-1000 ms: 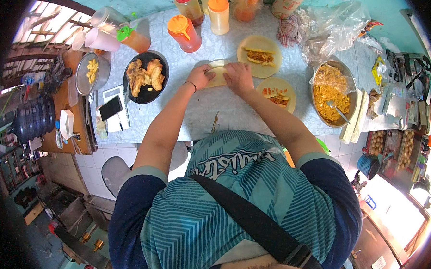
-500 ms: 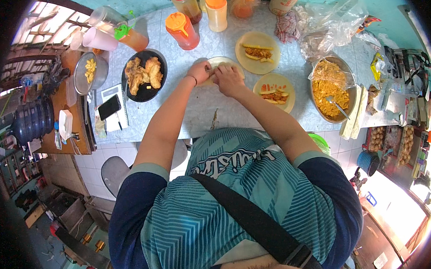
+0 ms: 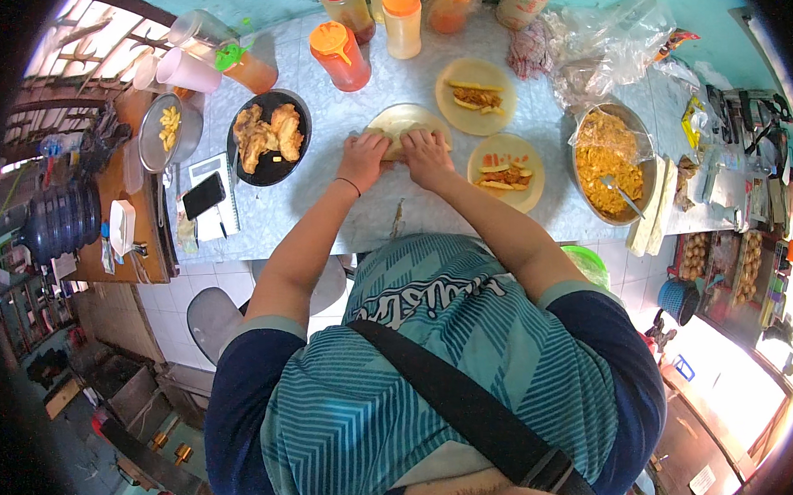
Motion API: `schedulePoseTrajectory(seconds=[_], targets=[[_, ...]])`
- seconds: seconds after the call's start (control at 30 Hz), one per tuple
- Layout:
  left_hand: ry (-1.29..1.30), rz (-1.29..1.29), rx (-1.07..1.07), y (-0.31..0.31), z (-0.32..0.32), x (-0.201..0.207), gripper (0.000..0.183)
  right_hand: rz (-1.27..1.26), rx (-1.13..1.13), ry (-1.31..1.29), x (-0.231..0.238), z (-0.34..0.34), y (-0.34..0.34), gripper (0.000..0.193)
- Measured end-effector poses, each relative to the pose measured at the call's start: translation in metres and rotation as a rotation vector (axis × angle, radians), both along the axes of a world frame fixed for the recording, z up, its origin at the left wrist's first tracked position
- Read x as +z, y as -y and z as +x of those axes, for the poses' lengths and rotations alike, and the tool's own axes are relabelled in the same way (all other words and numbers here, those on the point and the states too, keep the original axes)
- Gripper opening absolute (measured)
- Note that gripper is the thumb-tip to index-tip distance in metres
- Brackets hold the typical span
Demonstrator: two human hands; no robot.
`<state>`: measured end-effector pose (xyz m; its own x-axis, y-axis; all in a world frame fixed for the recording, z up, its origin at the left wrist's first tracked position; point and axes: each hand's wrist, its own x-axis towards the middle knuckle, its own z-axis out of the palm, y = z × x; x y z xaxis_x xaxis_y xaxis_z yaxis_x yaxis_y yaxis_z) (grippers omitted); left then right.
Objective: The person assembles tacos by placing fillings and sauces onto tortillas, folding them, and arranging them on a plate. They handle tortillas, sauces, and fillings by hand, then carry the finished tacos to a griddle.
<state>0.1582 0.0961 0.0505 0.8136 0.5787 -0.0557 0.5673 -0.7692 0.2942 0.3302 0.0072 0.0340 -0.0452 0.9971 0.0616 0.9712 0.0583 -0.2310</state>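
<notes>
A pale round tortilla (image 3: 401, 116) lies at the middle of the table, its near part folded over under my fingers. My left hand (image 3: 363, 157) grips the near left side of it, fingers curled over the fold. Beside it my right hand (image 3: 427, 158) presses the near right side with bent fingers. Any filling inside is hidden by the fold and my hands. To the right lie two more open tortillas, a far one (image 3: 456, 71) and a near one (image 3: 481, 166), each topped with shredded orange-brown filling and yellow strips; the near one also has red sauce.
Fried pieces sit on a black plate (image 3: 262, 174) at left, near a metal bowl (image 3: 193, 132) of yellow strips and a phone (image 3: 203, 196). Sauce bottles (image 3: 341, 62) stand behind. At right is a big bowl (image 3: 579, 182) of orange filling with a spoon, below plastic bags (image 3: 604, 39).
Both hands have come back toward me. My left hand has turned from the far left side to lie over the near fold, and more of the tortilla's far part shows.
</notes>
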Motion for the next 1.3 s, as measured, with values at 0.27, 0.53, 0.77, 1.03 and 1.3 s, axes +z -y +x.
schedulePoseTrajectory(seconds=[0.27, 0.53, 0.77, 1.03, 1.3], targets=[[0.064, 0.262, -0.047, 0.02, 0.011, -0.011, 0.037, -0.044, 0.022, 0.037, 0.004, 0.002, -0.003, 0.036], [0.054, 0.323, -0.037, 0.032, 0.011, -0.029, 0.044, 0.084, -0.01, 0.039, -0.012, 0.007, 0.008, 0.04], [0.005, 0.249, -0.104, 0.024, 0.027, -0.001, 0.043, 0.3, -0.272, -0.088, -0.002, 0.002, 0.03, 0.042], [-0.052, 0.007, -0.232, 0.008, 0.069, 0.003, 0.019, -0.123, -1.072, -1.279, 0.017, 0.002, 0.048, 0.039], [-0.208, 0.033, -0.27, 0.012, 0.067, 0.006, 0.043, -0.052, -1.128, -1.227, 0.004, 0.005, 0.034, 0.036]])
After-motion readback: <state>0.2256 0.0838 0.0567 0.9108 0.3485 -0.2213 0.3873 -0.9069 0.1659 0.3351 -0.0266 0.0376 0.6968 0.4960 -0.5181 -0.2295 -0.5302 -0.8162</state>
